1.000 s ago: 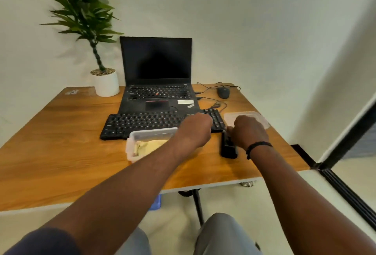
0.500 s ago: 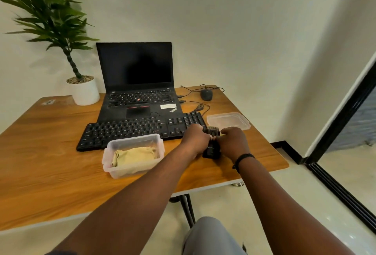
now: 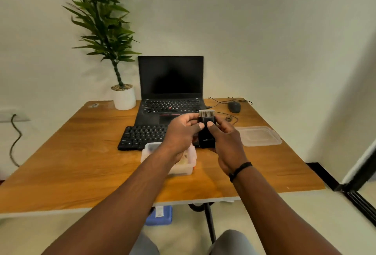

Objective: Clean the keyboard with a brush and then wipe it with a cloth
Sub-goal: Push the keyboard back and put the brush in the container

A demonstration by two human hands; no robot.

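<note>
light: soft, even | shadows: faint | blur: mild (motion) | edges: wide-angle bowed

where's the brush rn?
Head view, centre: the brush is held up between the left hand and right hand, bristles up, above the right end of the keyboard.

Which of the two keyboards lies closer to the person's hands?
The separate black keyboard, flat on the table before the laptop; the laptop's built-in keys lie farther back.
</note>
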